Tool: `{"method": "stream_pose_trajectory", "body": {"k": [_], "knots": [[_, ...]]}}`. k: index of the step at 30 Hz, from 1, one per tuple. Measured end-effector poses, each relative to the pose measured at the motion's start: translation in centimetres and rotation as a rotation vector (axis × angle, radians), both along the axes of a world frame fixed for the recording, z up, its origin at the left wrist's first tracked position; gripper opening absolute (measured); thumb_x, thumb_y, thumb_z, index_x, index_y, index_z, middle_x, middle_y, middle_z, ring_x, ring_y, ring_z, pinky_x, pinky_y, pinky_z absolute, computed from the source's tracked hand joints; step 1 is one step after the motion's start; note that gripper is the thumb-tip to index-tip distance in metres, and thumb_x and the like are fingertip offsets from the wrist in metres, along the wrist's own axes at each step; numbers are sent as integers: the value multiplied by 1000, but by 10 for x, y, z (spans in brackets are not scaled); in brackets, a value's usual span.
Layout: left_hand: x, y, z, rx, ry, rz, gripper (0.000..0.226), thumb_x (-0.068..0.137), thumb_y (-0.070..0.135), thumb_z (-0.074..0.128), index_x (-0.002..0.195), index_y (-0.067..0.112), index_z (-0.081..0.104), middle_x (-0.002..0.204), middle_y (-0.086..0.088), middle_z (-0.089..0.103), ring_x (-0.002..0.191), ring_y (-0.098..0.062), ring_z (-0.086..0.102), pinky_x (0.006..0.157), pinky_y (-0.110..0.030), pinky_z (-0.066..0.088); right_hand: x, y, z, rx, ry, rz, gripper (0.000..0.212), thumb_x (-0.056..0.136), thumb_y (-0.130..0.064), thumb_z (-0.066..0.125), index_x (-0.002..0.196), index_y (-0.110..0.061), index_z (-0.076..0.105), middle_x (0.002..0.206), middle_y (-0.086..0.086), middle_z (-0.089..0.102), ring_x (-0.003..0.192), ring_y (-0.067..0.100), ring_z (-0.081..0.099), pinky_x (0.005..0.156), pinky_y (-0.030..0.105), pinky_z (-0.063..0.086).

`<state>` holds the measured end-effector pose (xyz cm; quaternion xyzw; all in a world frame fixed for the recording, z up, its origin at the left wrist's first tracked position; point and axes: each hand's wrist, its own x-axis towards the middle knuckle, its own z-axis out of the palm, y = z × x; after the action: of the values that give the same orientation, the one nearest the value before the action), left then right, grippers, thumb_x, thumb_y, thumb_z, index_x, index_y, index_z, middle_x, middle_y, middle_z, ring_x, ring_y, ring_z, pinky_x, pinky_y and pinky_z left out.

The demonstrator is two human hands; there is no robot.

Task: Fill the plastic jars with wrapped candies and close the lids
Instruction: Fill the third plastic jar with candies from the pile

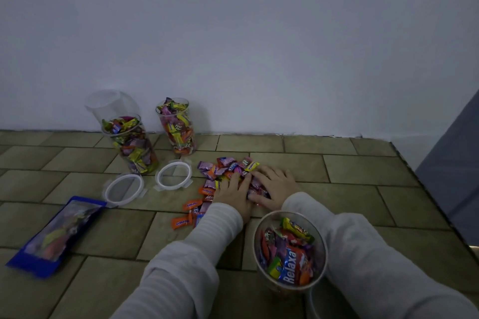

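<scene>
A heap of wrapped candies (228, 169) lies on the tiled surface in the middle. My left hand (234, 193) and my right hand (274, 185) lie flat on the near side of the heap, fingers spread over the sweets, side by side. An open clear jar (290, 250), part full of candies, stands close to me between my forearms. Two more open jars with candies stand at the back: one (132, 145) with an empty jar (111, 103) tilted on top, the other (178, 128) by the wall. Two clear ring lids (124, 189) (173, 175) lie flat before them.
A blue candy bag (55, 234) lies at the left. Loose orange candies (182, 221) lie near my left sleeve. A white wall bounds the back, and the tiled surface (363, 171) ends in an edge at the right.
</scene>
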<state>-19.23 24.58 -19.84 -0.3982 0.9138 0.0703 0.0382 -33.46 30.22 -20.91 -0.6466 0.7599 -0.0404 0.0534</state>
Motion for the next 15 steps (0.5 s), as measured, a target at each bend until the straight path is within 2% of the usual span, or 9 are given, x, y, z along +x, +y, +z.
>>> {"method": "stream_pose_trajectory", "body": {"k": [3, 5, 7, 12, 15], "knots": [[-11, -11, 5, 96, 57, 15, 49, 97, 20, 40, 145, 19, 27, 145, -12, 27, 127, -31, 38, 102, -39, 35, -1, -6, 1, -28, -50, -13, 86, 74, -70, 7, 142, -28, 37, 145, -2, 36, 130, 22, 33, 99, 36, 31], [-16, -16, 9, 122, 83, 45, 42, 96, 12, 42, 138, 14, 35, 139, -13, 35, 123, -30, 44, 99, -36, 38, -2, -10, 0, -20, -110, -19, 59, 91, -57, 29, 139, -24, 42, 139, 3, 41, 126, 24, 37, 101, 35, 34], [-19, -18, 11, 134, 99, 75, 37, 96, 8, 41, 134, 11, 39, 137, -14, 38, 122, -29, 45, 98, -34, 38, -2, -14, 2, 16, -127, -25, 45, 98, -42, 41, 137, -21, 43, 136, 7, 44, 125, 26, 42, 100, 36, 38], [-17, -17, 12, 198, 201, 153, 33, 95, 7, 44, 128, 11, 45, 133, -13, 45, 122, -28, 45, 99, -34, 37, -3, -12, 24, 153, -117, -92, 41, 102, -38, 33, 130, -10, 45, 132, 14, 52, 116, 32, 52, 88, 34, 40], [-14, -13, 19, 220, 256, 196, 31, 96, 10, 45, 127, 12, 46, 133, -11, 45, 121, -27, 46, 98, -35, 39, -8, -5, 29, 114, -230, -180, 40, 101, -40, 35, 128, -13, 49, 125, 14, 57, 111, 31, 55, 86, 34, 43]]}}
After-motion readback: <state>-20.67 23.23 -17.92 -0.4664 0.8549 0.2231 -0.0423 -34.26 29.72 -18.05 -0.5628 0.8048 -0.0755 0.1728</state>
